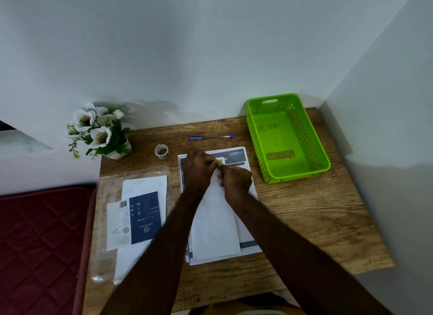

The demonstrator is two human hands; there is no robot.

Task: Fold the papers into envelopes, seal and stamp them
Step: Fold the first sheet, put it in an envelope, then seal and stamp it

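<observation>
My left hand (199, 168) and right hand (235, 178) meet at the far end of one white envelope (214, 223), fingers curled and pinching at its top edge; something small and pale green shows between my fingertips, but I cannot tell what it is. The envelope lies lengthwise on one stack of printed papers (243, 235), which rests on the wooden desk (304, 211). Left of the envelope sits one clear plastic pack (105, 221) with white envelopes and one dark blue label (144, 217) inside. Beyond the envelope, towards the wall, lie one roll of tape (161, 151) and one blue pen (210, 137), apart from each other. Right of the envelope stands one green perforated basket (323, 160). Far left of it, past the tape, is one pot of white flowers (98, 129)
</observation>
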